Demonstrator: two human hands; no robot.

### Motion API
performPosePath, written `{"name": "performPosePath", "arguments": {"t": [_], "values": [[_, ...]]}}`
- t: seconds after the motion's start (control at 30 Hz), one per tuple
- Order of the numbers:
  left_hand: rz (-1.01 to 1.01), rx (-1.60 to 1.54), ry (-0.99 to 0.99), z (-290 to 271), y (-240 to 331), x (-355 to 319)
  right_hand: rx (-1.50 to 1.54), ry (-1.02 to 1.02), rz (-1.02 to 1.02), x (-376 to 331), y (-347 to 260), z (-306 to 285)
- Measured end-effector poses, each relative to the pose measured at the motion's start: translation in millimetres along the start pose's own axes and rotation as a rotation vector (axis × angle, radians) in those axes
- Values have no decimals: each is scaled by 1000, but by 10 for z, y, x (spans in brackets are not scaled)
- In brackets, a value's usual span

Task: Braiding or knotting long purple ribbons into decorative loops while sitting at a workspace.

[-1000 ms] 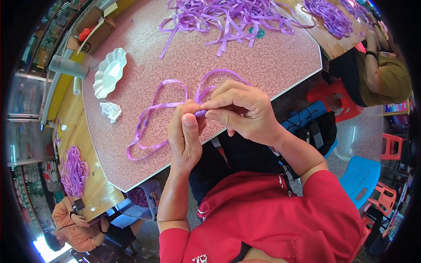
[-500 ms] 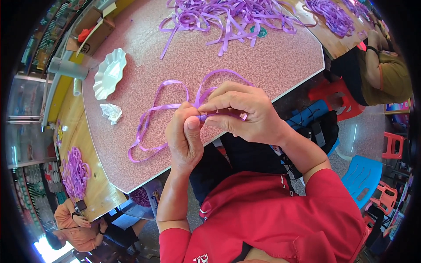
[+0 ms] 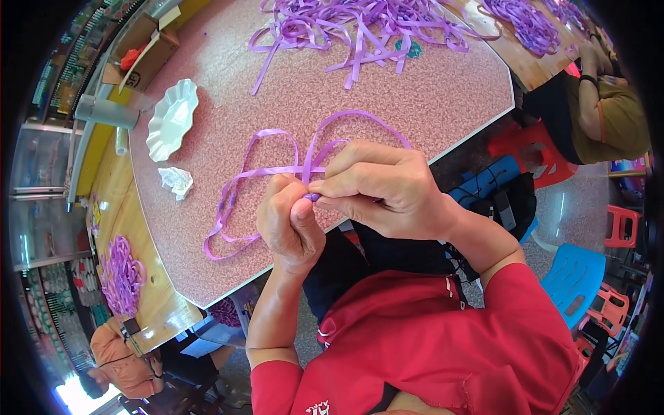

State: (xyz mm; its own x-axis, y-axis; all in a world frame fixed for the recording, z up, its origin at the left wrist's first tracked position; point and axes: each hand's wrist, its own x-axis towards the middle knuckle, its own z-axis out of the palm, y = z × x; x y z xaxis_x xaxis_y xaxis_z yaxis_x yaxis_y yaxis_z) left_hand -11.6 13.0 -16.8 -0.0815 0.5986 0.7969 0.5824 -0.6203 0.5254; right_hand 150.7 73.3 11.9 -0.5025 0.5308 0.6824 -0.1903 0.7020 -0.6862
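I see my left hand point(image 3: 290, 225) and right hand point(image 3: 384, 190) pinched together on the near end of a looped purple ribbon point(image 3: 266, 173) at the edge of the speckled pink table point(image 3: 429, 97); its loops run away from me, up and left. Since a second ago the left thumb has curled in; the knot itself, I think, is hidden by fingers
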Motion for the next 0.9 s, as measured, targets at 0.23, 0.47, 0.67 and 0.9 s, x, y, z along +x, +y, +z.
{"name": "performPosePath", "arguments": {"t": [0.23,0.47,0.67,0.9], "values": [[-159,5,50,84,51,-91,-42,54,-161,-19,119,99],[-486,-226,70,180,122,-92,-75,140,-138,-34,229,129],[-692,-633,-53,25,119,-9,11,58,7,-35,196,-13],[-555,-433,-273,-129,91,94,-66,25,-28,-15,76,-16]]}}
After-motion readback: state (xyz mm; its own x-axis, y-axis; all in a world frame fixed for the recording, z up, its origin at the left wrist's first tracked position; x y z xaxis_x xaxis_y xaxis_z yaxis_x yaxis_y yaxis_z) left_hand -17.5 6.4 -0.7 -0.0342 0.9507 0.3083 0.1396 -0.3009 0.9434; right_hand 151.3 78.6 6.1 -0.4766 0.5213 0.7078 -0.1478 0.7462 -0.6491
